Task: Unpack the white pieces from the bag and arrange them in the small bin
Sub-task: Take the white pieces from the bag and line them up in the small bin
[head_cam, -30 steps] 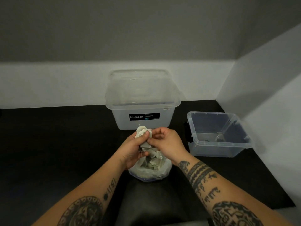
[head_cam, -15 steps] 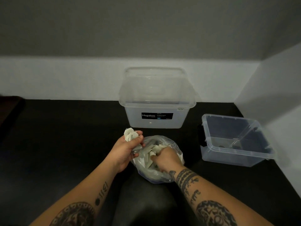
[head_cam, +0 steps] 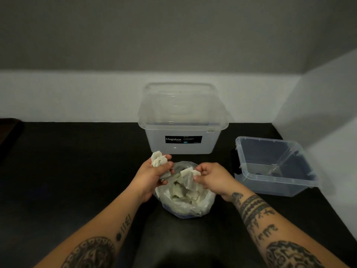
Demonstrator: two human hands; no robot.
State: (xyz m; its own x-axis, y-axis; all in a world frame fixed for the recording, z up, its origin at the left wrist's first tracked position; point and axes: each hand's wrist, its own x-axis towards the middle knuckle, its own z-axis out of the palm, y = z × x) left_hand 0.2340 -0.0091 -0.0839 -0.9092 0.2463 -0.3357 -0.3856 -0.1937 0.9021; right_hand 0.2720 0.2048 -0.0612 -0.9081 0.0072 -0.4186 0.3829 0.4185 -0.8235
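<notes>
A clear plastic bag (head_cam: 185, 202) full of white pieces lies open on the black table, between my forearms. My left hand (head_cam: 152, 175) grips a small bunch of white pieces (head_cam: 158, 161) just above the bag's left edge. My right hand (head_cam: 210, 177) pinches two flat white pieces (head_cam: 188, 176) over the bag's mouth. The small clear bin (head_cam: 274, 167) sits to the right, apart from both hands; no white pieces show inside it.
A large clear Megabox tub (head_cam: 182, 120) stands behind the bag against the back wall. A white wall (head_cam: 318, 113) closes off the right side just beyond the small bin. The black tabletop (head_cam: 67, 171) stretches away to the left.
My right hand dipped into the bag and has come back up holding white pieces. My left hand keeps its bunch. The view has shifted slightly.
</notes>
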